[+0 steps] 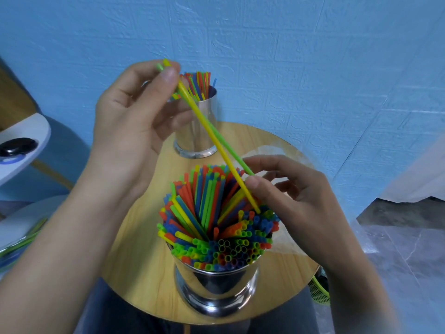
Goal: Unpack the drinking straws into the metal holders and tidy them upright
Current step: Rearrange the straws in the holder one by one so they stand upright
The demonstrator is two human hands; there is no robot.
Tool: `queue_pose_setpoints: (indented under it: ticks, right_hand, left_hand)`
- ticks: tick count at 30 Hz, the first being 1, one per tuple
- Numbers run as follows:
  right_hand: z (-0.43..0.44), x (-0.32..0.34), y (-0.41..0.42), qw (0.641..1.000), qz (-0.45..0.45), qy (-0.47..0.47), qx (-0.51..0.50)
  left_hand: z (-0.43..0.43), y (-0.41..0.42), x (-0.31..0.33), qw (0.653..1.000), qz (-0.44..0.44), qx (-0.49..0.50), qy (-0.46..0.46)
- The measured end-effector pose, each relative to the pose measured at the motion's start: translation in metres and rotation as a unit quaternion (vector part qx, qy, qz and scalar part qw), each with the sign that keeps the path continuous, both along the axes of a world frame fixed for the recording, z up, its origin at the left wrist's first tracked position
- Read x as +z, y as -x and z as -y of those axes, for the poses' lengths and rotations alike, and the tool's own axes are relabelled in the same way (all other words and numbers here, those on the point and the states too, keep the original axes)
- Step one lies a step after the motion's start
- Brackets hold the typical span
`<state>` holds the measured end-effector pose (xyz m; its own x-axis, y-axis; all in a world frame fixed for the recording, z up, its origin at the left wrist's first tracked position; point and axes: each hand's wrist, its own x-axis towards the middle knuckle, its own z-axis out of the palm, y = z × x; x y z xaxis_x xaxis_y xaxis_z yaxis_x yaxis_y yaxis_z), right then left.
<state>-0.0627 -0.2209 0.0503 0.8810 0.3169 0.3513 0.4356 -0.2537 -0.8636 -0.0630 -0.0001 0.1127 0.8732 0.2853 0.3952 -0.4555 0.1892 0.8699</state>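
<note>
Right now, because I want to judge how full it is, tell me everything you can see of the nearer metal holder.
The nearer metal holder is a shiny, steel-looking cylinder with a flared base ring. It stands upright near the front edge of the round wood-look table. It is packed with thin straws in yellow, green, blue and orange-red, which fan outward rather than stand straight. A yellow straw, pinched by the left hand and right hand, dips its lower end among them. Neither hand touches the metal.

Wall (313, 56): pale blue, embossed with a brick pattern, fills the background.
Table (144, 261): round, light wood-grain top.
Floor (397, 249): grey marbled tiles, lower right.
Left edge: curved white ledge (26, 133) bearing a black object (18, 145).
</note>
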Motion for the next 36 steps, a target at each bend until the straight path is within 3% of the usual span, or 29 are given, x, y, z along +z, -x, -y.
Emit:
queue_pose_setpoints:
  ticks: [4,9,13,19,22,25,27,32,36]
  right_hand:
    - [-0.001,0.0,0.001,0.999,0.033,-0.021,0.019]
    - [-0.002,0.007,0.008,0.983,0.02,-0.172,0.056]
    - [-0.003,0.005,0.005,0.958,0.023,-0.285,0.026]
    - [-0.001,0.008,0.002,0.956,0.058,-0.28,-0.067]
    - [0.004,0.012,0.001,0.942,0.08,-0.303,-0.123]
    - [0.007,0.015,0.0,0.945,0.109,-0.262,-0.162]
    - [0.005,0.014,0.0,0.964,0.122,-0.189,-0.145]
    - [-0.006,0.004,0.0,0.993,0.092,-0.001,-0.079]
    - [-0.007,0.003,0.001,0.998,0.048,-0.016,-0.044]
  left_hand:
    - [-0.001,0.001,-0.005,0.997,-0.045,0.005,0.054]
    - [-0.005,0.001,-0.016,0.991,-0.117,-0.014,0.058]
    - [-0.007,0.002,-0.024,0.981,-0.175,-0.061,-0.05]
    - [-0.005,0.002,-0.028,0.964,-0.147,-0.032,-0.219]
    - [-0.01,0.001,-0.033,0.934,-0.152,-0.057,-0.318]
    - [-0.017,0.0,-0.036,0.88,-0.201,-0.116,-0.415]
    - [-0.018,0.0,-0.035,0.861,-0.217,-0.132,-0.441]
    - [-0.014,0.004,-0.032,0.866,-0.204,-0.114,-0.441]
    - [-0.015,0.006,-0.031,0.872,-0.205,-0.125,-0.428]
